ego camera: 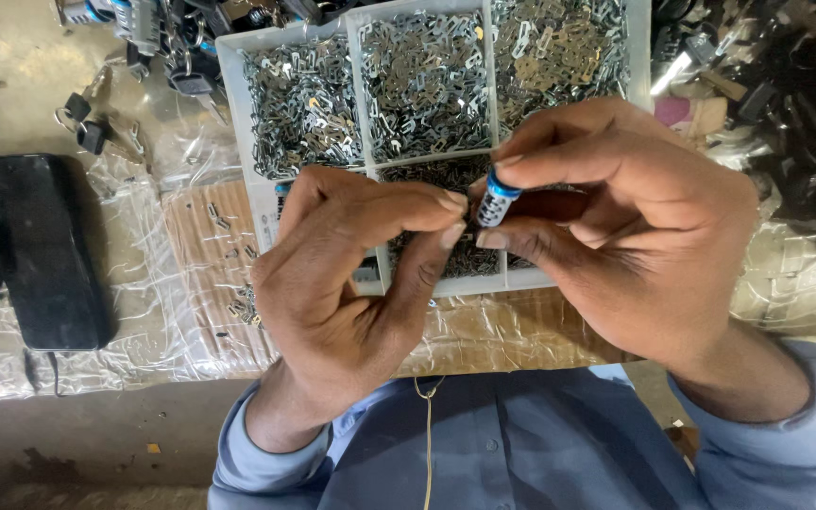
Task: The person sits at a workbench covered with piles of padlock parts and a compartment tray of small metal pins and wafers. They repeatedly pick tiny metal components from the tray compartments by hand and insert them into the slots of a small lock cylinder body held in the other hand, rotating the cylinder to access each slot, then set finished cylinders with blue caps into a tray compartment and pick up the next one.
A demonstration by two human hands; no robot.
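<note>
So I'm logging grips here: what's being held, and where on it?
A small blue-and-silver cylinder, pinched at its sides by the right hand; the left hand fingertips meet its end.

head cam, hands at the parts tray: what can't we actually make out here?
- Small cylinder with blue band, head view: mostly covered by the fingertips of the right hand; its lower end is unseen.
- Left hand: whether its fingertips pinch a metal piece is too small to tell.
- Divided tray: front compartments hidden behind both hands, top cut by the frame edge.
- Dark pile at right: blurred, parts indistinct.

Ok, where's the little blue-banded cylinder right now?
In the head view, the cylinder sits centre frame, pinched in the right hand, touching the left hand's fingertips, above the white compartment tray.
</note>
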